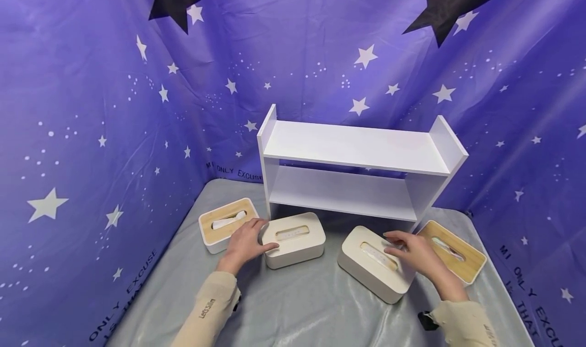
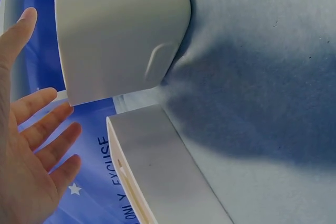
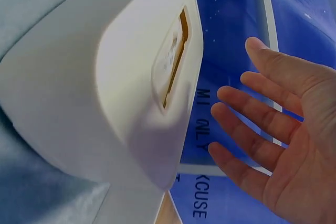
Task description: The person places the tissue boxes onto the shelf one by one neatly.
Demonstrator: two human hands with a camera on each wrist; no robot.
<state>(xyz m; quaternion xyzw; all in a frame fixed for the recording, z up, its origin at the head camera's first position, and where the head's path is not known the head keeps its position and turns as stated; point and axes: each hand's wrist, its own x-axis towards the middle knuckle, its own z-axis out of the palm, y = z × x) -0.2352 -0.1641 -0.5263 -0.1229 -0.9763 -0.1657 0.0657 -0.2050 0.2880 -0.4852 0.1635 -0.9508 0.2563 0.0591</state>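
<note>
Two cream tissue boxes stand on the grey cloth in front of the shelf. My left hand (image 1: 245,242) hovers at the left end of the left cream tissue box (image 1: 297,251), fingers spread; the left wrist view shows a gap between palm and box (image 2: 121,35). Over the right end of the other cream tissue box (image 1: 371,276) is my right hand (image 1: 418,255), fingers loosely bent and apart from it in the right wrist view, where the box's slot (image 3: 176,59) shows. Nothing is held in either hand.
A white two-tier shelf (image 1: 343,186) stands at the back. Wood-topped tissue boxes flank the cream ones, one on the left (image 1: 226,235) and one on the right (image 1: 467,255), partly behind my right hand. Starry purple curtains (image 1: 100,133) hang around the grey cloth (image 1: 302,306).
</note>
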